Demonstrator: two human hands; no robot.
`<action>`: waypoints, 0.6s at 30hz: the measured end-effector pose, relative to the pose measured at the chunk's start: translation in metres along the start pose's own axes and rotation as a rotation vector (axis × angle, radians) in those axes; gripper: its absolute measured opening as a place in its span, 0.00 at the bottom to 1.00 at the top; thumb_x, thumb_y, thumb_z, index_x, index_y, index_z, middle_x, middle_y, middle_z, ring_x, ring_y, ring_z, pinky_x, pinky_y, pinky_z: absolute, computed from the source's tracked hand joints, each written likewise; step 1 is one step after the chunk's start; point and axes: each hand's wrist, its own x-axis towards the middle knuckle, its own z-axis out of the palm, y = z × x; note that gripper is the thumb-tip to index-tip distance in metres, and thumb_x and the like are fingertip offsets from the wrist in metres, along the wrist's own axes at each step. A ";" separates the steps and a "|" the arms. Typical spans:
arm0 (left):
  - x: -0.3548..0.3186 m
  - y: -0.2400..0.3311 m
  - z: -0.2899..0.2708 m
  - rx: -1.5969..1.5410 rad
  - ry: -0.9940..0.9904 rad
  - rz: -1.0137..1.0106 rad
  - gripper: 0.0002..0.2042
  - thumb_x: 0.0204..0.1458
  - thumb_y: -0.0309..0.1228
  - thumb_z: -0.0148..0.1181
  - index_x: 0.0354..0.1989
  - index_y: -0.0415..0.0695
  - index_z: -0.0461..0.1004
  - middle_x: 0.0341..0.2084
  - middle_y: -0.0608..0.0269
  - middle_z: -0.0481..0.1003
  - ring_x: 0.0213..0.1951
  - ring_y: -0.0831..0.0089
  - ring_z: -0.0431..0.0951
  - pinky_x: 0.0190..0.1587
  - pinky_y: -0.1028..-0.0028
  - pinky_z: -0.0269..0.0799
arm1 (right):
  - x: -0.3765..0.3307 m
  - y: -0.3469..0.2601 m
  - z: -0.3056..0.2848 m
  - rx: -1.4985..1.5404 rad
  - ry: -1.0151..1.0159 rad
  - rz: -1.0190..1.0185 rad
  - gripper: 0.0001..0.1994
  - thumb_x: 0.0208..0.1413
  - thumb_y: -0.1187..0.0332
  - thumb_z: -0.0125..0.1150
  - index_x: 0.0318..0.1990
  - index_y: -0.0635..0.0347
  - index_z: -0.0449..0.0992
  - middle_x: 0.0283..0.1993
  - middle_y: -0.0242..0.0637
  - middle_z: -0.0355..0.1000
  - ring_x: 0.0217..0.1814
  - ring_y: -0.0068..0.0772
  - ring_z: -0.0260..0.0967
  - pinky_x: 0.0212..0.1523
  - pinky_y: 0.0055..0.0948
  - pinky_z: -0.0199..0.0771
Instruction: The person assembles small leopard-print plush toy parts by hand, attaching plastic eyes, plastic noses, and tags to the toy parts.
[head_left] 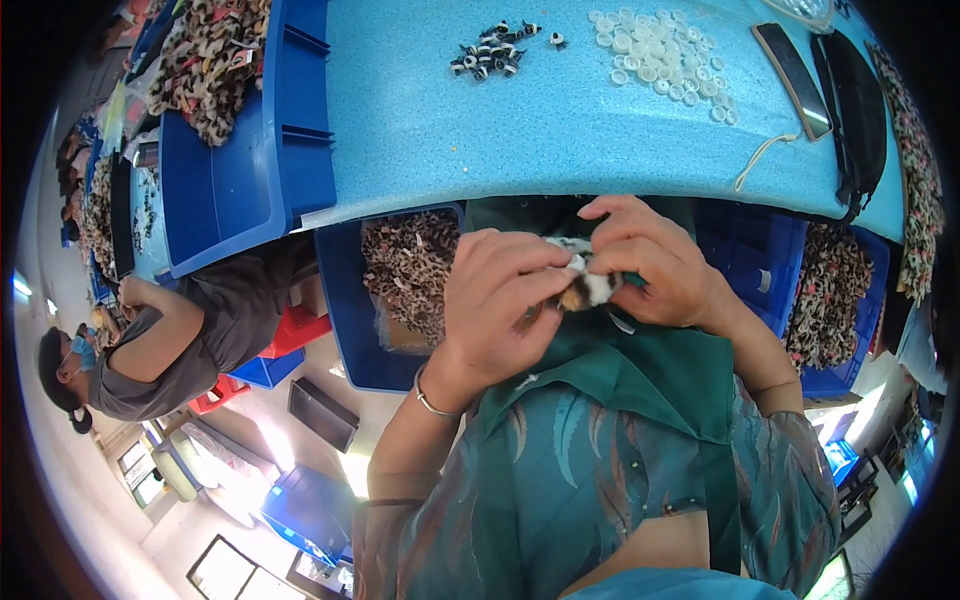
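Both my hands are raised close under the camera, in front of my green apron. My left hand (495,300) and my right hand (650,255) pinch a small furry piece (585,285), leopard-patterned with white and brown fur, between their fingertips. A thin bangle sits on my left wrist. Beyond the hands, on the blue table (430,110), lies a small pile of black-and-white eye-like parts (490,52) and a spread of small white round caps (655,50).
A blue bin of leopard-print pieces (410,265) stands under the table edge on my left, another bin of such pieces (830,290) on my right. A phone (792,65) with a cable and a black pouch (855,105) lie at the far right. Another person (160,340) sits at the left.
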 end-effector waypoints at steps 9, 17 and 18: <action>-0.013 0.003 0.009 -0.001 -0.022 0.065 0.20 0.33 0.18 0.69 0.38 0.43 0.73 0.37 0.59 0.76 0.39 0.60 0.77 0.42 0.65 0.70 | -0.010 0.003 0.009 -0.005 0.101 -0.081 0.19 0.31 0.86 0.63 0.36 0.64 0.72 0.36 0.41 0.67 0.39 0.45 0.70 0.49 0.45 0.74; -0.014 -0.007 0.016 -0.481 0.013 -0.365 0.18 0.38 0.14 0.67 0.40 0.40 0.76 0.38 0.56 0.75 0.41 0.66 0.76 0.44 0.73 0.72 | -0.007 0.001 0.011 0.319 0.102 0.232 0.12 0.40 0.83 0.58 0.35 0.62 0.71 0.36 0.41 0.70 0.41 0.44 0.71 0.51 0.44 0.73; -0.012 -0.009 0.017 -0.463 -0.007 -0.367 0.18 0.38 0.13 0.66 0.40 0.40 0.77 0.38 0.57 0.75 0.41 0.66 0.76 0.43 0.73 0.72 | -0.008 0.002 0.008 0.401 0.066 0.247 0.12 0.40 0.82 0.58 0.35 0.62 0.71 0.36 0.41 0.70 0.42 0.44 0.71 0.52 0.45 0.72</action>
